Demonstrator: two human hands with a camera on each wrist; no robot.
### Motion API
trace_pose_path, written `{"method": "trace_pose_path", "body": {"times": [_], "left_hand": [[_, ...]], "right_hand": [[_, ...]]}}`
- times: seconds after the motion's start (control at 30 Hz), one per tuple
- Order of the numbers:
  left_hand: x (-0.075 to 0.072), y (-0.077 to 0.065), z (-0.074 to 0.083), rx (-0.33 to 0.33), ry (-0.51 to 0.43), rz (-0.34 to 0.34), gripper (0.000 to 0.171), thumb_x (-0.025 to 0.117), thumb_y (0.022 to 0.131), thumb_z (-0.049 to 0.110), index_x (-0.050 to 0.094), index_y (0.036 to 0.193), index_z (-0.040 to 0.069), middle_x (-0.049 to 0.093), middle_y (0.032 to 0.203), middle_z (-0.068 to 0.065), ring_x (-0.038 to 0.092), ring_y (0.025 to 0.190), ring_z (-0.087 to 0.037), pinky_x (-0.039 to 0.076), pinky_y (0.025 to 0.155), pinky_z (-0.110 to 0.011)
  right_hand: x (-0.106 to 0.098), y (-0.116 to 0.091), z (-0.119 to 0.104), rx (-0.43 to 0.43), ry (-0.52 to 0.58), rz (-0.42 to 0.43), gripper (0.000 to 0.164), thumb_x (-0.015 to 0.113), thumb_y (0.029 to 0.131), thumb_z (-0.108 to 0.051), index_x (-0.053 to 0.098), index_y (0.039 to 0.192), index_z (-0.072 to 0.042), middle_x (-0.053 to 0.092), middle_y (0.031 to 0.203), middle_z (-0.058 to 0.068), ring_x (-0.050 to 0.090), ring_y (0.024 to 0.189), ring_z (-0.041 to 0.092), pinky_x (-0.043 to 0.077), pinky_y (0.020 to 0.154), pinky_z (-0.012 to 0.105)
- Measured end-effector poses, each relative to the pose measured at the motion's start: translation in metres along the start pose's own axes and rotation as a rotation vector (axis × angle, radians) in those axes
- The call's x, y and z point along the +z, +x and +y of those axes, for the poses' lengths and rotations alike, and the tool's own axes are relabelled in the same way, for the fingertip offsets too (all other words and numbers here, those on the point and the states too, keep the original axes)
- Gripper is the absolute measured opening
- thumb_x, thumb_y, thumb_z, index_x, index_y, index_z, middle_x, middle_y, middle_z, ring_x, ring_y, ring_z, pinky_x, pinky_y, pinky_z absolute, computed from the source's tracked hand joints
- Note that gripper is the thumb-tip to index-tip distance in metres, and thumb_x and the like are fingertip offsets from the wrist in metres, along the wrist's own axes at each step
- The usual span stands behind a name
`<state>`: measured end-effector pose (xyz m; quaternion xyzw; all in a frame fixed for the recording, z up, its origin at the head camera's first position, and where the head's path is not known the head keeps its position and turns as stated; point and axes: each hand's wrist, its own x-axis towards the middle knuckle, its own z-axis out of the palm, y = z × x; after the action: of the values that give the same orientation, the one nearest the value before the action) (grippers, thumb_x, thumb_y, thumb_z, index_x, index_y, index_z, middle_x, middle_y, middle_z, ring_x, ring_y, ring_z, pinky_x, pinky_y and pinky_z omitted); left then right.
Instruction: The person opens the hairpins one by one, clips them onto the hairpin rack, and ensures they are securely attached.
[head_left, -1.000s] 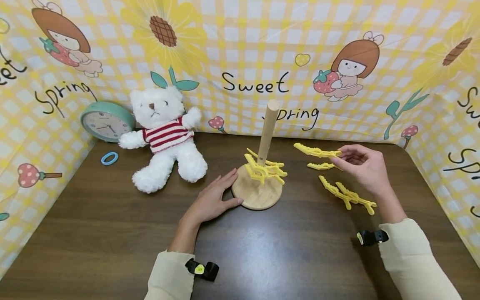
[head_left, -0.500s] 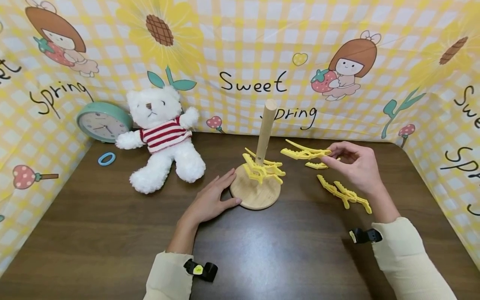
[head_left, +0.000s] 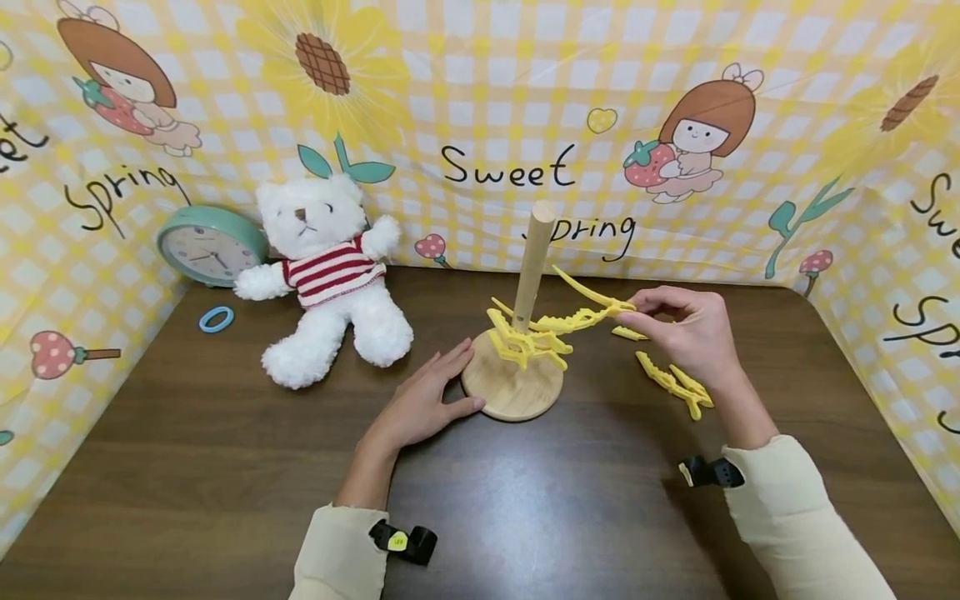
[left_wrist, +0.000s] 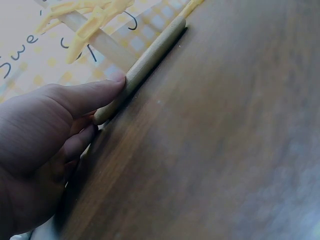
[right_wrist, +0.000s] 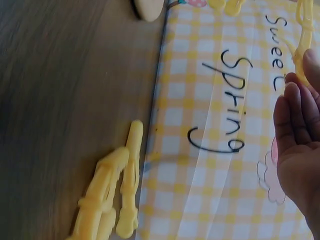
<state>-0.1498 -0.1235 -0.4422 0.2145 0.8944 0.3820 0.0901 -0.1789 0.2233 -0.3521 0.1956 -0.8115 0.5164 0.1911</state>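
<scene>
My right hand [head_left: 681,329] pinches the handle end of a yellow alligator hair clip [head_left: 588,317], whose two arms are spread wide toward the post. The post [head_left: 534,262] rises from the round base of a wooden stand [head_left: 517,400]. Several yellow hair clips [head_left: 517,346] are bunched around the lower post. In the head view my left hand [head_left: 426,400] holds the base's left edge, its thumb at the near side and its fingers along the far left. The left wrist view shows the left thumb [left_wrist: 97,95] against the rim.
More yellow hair clips [head_left: 671,382] lie on the table right of the stand, one [head_left: 628,333] partly hidden by the right hand. A white teddy bear [head_left: 330,279], a green clock [head_left: 210,246] and a blue ring [head_left: 216,319] are at the left. Printed cloth [head_left: 487,100] walls the table.
My right hand has moved left with its hair clip, bringing it close to the post. The clip's arms, together a second ago, are now spread apart. The left hand stays at the base.
</scene>
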Motion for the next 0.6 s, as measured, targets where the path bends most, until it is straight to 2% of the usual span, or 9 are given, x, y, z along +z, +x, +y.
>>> {"method": "trace_pose_path", "body": {"times": [0.27, 0.6], "left_hand": [[0.000, 0.000, 0.001, -0.011, -0.007, 0.002, 0.080, 0.073, 0.095, 0.036, 0.035, 0.158, 0.007, 0.024, 0.167, -0.003, 0.018, 0.153, -0.027, 0.013, 0.124, -0.047], [0.001, 0.000, 0.000, -0.010, -0.004, 0.001, 0.079, 0.073, 0.095, 0.035, 0.035, 0.158, 0.006, 0.025, 0.166, -0.003, 0.018, 0.153, -0.027, 0.013, 0.125, -0.046]], "right_hand": [[0.015, 0.005, -0.013, -0.063, -0.023, 0.047, 0.012, 0.085, 0.077, 0.008, 0.078, 0.080, -0.002, 0.070, 0.070, 0.005, 0.061, 0.059, 0.006, 0.049, 0.056, 0.015], [0.027, 0.007, -0.025, -0.107, 0.026, 0.024, 0.013, 0.085, 0.075, 0.009, 0.078, 0.080, -0.001, 0.070, 0.070, 0.006, 0.060, 0.059, 0.007, 0.049, 0.055, 0.015]]}}
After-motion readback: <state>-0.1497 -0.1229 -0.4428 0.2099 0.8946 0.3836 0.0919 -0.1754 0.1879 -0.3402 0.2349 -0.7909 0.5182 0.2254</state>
